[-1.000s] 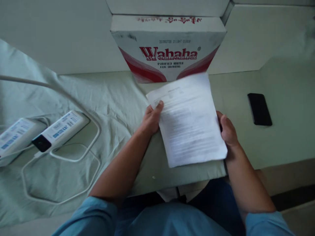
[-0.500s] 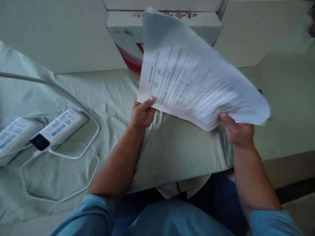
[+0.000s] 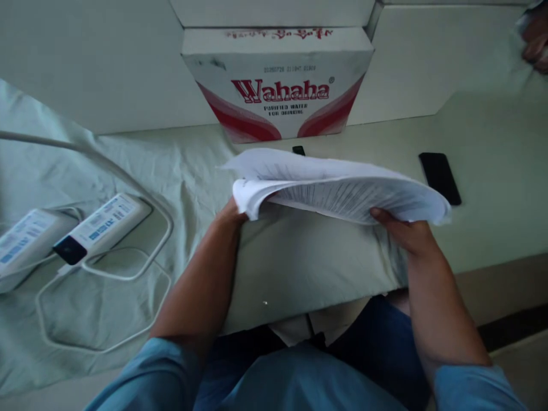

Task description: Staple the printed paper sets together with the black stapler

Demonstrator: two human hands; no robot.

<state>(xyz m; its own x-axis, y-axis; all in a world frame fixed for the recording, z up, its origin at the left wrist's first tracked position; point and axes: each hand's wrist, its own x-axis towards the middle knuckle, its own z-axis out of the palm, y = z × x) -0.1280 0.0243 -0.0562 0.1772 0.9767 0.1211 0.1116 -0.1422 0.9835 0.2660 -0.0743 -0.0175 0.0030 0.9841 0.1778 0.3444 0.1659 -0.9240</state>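
Cloth-covered table (image 3: 479, 240), both hands perhaps under curled papers (image 3: 334, 185).

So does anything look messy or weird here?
The stack of papers droops and curls over at its left edge between the left hand and right hand. The green cloth is wrinkled, and white cables loop loosely across it.

Beyond both hands, a white-and-red cardboard box (image 3: 278, 85) blocks the way, with a small dark object (image 3: 298, 150) before it. Right of the right hand (image 3: 406, 234) lies a flat black phone (image 3: 439, 177); bare green cloth (image 3: 492, 188) lies around it. Left of the left hand (image 3: 229, 214), past open cloth, white power strips (image 3: 72, 228) and looping white cables (image 3: 128, 268) clutter the surface.
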